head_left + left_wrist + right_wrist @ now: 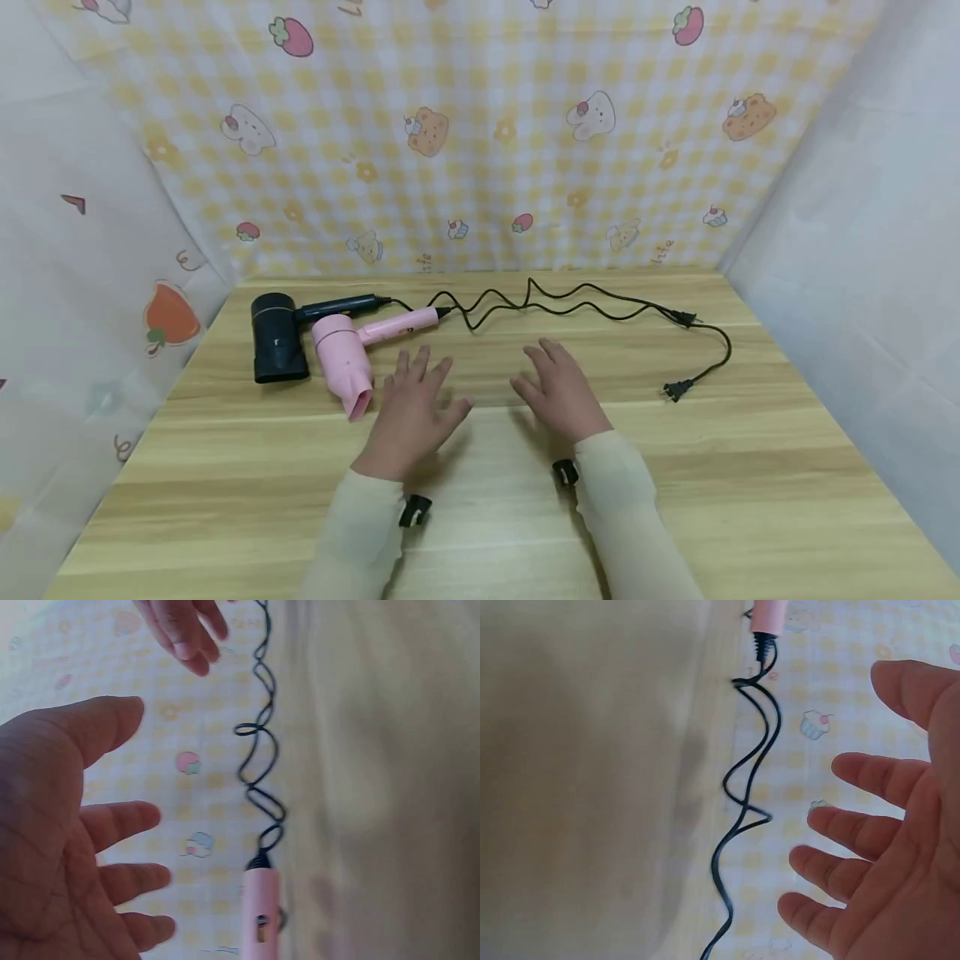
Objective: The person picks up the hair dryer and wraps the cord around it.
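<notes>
the left hand [411,421] is holding its fingers spread wide, gripping nothing, just beside the pink hair dryer [341,357], which is lying on the table [491,525] next to the dark hair dryer [279,340]. the right hand [564,393] is also gripping nothing, its fingers parted and loosely extended, while black cords [746,804] are winding beyond both hands.
</notes>
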A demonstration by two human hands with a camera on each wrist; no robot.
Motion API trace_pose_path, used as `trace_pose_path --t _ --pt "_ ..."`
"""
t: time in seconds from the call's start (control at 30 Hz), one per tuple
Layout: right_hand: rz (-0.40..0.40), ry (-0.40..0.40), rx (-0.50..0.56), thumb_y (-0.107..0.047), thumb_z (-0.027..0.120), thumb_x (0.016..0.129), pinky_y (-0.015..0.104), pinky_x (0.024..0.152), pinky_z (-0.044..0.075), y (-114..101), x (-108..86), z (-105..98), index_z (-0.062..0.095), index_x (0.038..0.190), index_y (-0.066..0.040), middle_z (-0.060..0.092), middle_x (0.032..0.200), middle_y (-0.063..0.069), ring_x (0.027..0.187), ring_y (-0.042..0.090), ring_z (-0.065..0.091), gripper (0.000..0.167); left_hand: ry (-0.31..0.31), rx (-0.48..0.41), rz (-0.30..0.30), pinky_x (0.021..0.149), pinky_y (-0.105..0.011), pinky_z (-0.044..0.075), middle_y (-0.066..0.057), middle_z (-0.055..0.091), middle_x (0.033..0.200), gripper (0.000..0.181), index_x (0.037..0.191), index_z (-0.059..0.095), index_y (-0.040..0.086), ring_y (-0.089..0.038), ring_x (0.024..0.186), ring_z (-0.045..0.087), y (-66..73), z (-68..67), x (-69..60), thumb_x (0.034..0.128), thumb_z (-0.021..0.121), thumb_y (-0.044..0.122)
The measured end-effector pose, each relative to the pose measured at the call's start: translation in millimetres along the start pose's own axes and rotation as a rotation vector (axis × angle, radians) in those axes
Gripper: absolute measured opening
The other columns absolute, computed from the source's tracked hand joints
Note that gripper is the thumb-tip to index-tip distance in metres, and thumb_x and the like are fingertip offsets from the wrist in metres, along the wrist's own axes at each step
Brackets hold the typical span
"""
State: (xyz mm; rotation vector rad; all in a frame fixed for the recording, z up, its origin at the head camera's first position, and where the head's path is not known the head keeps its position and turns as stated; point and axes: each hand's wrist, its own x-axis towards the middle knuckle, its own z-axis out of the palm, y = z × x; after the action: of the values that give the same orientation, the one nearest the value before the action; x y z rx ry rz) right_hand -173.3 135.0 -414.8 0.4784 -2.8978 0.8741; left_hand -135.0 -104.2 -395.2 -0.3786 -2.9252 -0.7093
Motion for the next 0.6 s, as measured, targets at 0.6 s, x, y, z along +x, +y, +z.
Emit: trace_pose_path --t 0.6 --pt "-0.175 -0.139 -0.272 -0.027 0.056 0.101 0.045 0.105 0.042 -18.8 104.7 -1.3 0.056 0.138 -0.005 0.057 0.137 0.014 0.126 0.031 0.053 0.043 -0.259 0.227 -0.109 0.104 -0.078 0.006 -0.029 0.034 0.150 0.064 0.140 0.054 0.004 -0.054 0.141 0.015 -95.4 -77.6 90.0 0.0930 0.059 0.048"
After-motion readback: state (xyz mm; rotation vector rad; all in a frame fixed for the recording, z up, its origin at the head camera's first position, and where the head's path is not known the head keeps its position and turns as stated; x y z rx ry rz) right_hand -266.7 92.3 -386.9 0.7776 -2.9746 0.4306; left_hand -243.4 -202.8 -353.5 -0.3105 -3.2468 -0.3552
